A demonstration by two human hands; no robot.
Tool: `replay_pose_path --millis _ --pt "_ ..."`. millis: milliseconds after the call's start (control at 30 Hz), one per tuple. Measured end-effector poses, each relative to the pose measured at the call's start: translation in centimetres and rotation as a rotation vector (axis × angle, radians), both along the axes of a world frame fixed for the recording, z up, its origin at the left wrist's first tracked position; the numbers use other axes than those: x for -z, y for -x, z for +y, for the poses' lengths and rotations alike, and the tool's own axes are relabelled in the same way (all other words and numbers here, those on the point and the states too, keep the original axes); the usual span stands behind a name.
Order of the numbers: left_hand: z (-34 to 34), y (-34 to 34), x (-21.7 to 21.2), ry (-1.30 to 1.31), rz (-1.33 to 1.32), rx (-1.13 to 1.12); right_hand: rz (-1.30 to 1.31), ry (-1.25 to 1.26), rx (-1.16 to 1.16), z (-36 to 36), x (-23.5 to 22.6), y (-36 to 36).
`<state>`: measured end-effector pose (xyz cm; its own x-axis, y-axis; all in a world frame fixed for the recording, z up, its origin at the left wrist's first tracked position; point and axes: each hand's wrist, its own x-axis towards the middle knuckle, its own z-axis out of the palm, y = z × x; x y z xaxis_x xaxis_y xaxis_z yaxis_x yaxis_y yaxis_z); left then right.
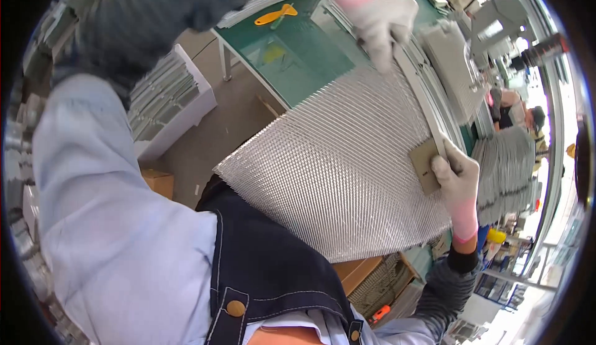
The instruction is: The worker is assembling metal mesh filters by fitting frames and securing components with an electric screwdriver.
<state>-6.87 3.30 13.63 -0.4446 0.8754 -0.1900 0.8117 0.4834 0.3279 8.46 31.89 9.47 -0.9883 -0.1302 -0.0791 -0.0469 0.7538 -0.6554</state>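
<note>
A large silver mesh panel (335, 177) with fine slanting ridges lies tilted in front of my body, its near-left corner by my apron. At its far corner is my left hand (382, 19), in a white glove with a pink cuff; the fingers are bent together on the edge. My right hand (456, 174), gloved the same way, closes on the panel's right edge. Its thumb presses on a small grey-brown plate (425, 166) with a tiny dark mark, lying against the mesh. A long pale strip (422, 93) runs along that edge between the hands. The right fingertips are hidden behind it.
On the green tabletop (320, 50) lies a yellow-handled tool (276, 14). A white bin (180, 106) of thin panels stands at left. Stacked grey sheets (506, 171) are at right, near a power drill (540, 52) and another person (515, 109). An orange-handled tool (380, 313) lies below.
</note>
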Motion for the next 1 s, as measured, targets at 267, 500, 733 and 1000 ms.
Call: replay_pose_path --millis 267,500,733,1000 --pt "0.4 -5.1 7.1 -0.736 -0.598 -0.470 0.103 0.047 0.094 3.3 1.7 -0.7" --pt "-8.8 -16.4 23.7 -0.654 -1.180 -0.814 0.018 0.106 0.107 3.1 4.8 3.3" --pt "-10.7 -17.8 25.7 -0.544 -1.189 -0.461 -0.181 0.209 -0.152 3.6 9.2 8.1" --pt "-5.3 -11.2 28.2 -0.990 -1.353 -0.785 -0.656 0.232 0.049 11.0 6.6 5.1"
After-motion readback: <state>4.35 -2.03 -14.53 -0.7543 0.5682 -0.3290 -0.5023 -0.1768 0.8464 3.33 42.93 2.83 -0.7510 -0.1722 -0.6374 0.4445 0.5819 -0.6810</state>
